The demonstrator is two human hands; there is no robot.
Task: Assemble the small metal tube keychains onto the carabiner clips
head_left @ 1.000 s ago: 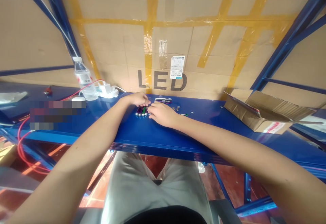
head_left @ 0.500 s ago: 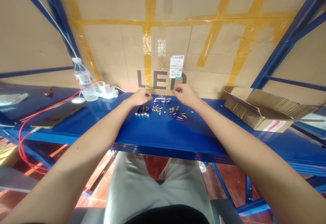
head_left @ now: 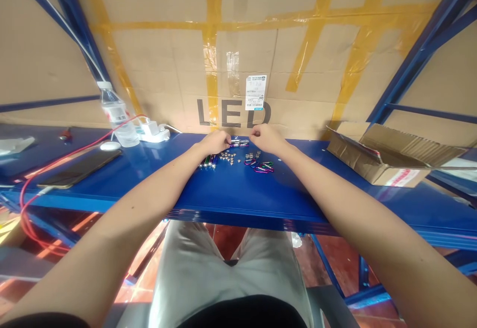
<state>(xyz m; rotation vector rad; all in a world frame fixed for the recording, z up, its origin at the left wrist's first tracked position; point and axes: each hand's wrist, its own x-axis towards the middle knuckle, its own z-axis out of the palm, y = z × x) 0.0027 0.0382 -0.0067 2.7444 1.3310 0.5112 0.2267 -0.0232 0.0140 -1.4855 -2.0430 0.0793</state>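
Forearms (head_left: 143, 208) angle inward over the tabletop (head_left: 231, 194). Carabiners (head_left: 264, 170) lie nearer than the right hand (head_left: 268, 138), tubes (head_left: 213, 162) partly behind the left hand (head_left: 216, 142). Both hands' fingers curl, flanking metal pieces (head_left: 240, 143); whether they grip anything cannot be told.

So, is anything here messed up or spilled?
Nothing looks clearly broken or spilled. The red cable looks a bit untidy, though: it sags in a loop past the blue table's edge, on the left. The small metal pieces lie scattered, while the shiny tubes beside them are lined up.
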